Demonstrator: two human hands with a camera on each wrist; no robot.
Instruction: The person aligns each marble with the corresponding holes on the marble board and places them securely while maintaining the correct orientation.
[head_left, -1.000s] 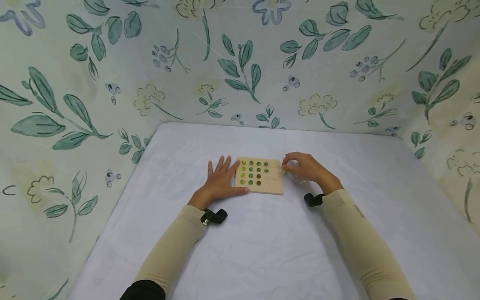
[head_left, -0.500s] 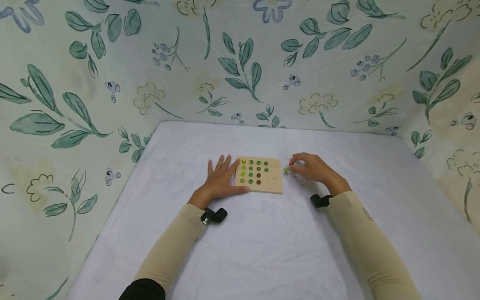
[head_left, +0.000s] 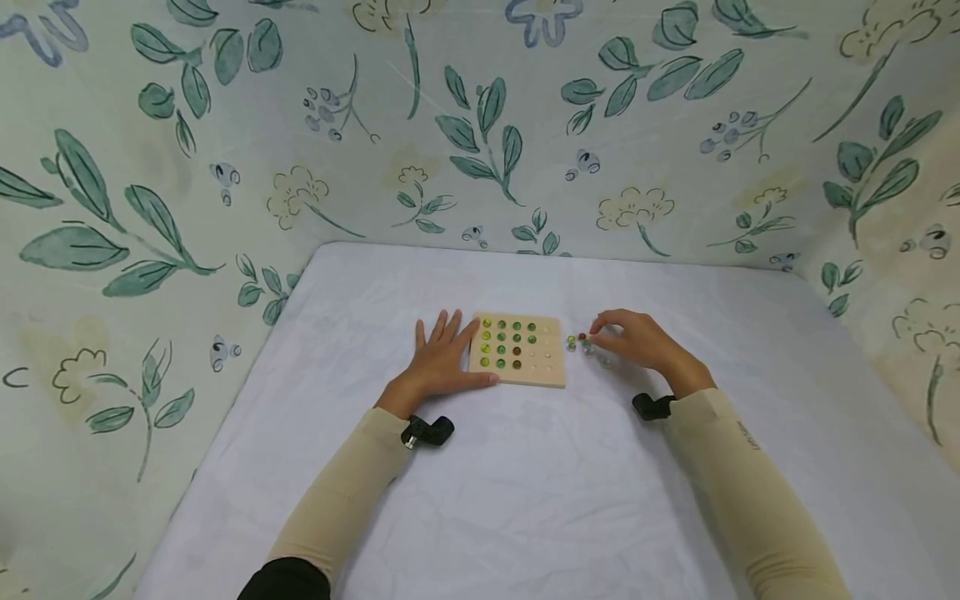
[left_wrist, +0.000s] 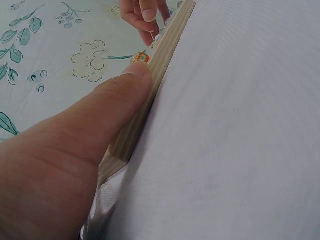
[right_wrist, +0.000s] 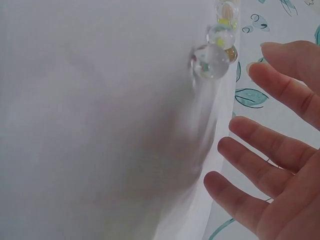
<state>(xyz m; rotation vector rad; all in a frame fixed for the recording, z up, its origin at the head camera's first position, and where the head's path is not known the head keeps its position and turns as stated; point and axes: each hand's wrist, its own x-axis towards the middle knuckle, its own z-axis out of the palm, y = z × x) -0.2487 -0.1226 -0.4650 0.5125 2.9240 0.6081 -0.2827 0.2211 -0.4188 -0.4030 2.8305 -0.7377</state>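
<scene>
A square-cornered wooden board (head_left: 527, 377) with rows of shallow hollows lies on the white cloth. Yellow-green, green and brown marbles (head_left: 502, 337) sit in many of the hollows. My left hand (head_left: 440, 362) rests at its left end, fingers spread, with the straight thumb (left_wrist: 115, 102) along the near edge. To the right of the board is a small cluster of loose glass marbles (right_wrist: 212, 61), clear, yellow-green and reddish. My right hand (head_left: 633, 339) hovers beside this cluster. Its thumb and index tips come near each other, with no marble showing between them in the right wrist view.
The white cloth (head_left: 480, 483) covers the table, with wrinkles. Patterned fabric with leaves and flowers (head_left: 480, 133) stands behind and at both sides. A dark wrist camera (head_left: 652, 407) sits on the right wrist, another camera (head_left: 427, 432) on the left.
My right hand has drawn away to the right from the board's right edge, uncovering the loose marbles, including a reddish one by its fingertips. The left hand and the board stay put.
</scene>
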